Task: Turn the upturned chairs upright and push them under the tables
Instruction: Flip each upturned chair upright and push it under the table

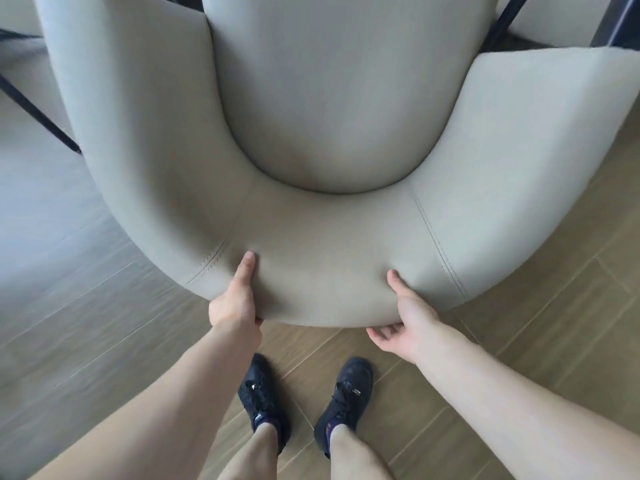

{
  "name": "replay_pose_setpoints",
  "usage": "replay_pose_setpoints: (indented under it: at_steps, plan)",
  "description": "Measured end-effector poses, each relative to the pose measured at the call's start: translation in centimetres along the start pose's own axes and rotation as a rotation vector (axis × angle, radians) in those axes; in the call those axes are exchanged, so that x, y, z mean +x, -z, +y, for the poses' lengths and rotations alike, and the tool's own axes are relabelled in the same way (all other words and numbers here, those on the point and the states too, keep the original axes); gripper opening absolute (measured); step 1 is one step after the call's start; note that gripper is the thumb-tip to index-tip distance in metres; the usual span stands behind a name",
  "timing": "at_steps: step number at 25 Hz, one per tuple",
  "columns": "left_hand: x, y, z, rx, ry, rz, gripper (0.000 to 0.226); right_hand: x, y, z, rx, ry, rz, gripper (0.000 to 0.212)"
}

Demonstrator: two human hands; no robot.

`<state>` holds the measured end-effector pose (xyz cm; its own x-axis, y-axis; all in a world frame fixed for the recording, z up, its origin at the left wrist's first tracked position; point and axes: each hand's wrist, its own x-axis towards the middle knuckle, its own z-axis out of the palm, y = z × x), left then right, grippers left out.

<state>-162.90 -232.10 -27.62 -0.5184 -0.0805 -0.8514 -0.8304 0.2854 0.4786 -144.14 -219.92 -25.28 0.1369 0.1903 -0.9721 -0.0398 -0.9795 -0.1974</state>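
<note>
Now both hands, left (233, 299) and right (403, 318), grip the chair's (325, 98) curved backrest rim between them.

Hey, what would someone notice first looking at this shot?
A big pale upholstered tub chair fills the upper frame, seat facing up. Below it, the left hand and right hand hold the top of its curved backrest, thumbs on top. At bottom centre, dark sneakers stand on wood-look flooring.
</note>
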Motion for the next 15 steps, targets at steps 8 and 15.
replay_pose_setpoints:
  at_steps: [8, 15]
  plan:
    - [-11.1, 0.3, 6.7, 0.132, -0.109, -0.079, 0.077, -12.9, -0.6, -10.9, -0.259, -0.051, 0.045, 0.074]
    - [-13.9, -4.3, 15.3, 0.775, -1.382, -0.044, 0.068, -16.5, -7.9, -20.3, -0.410, 0.155, 0.065, 0.066]
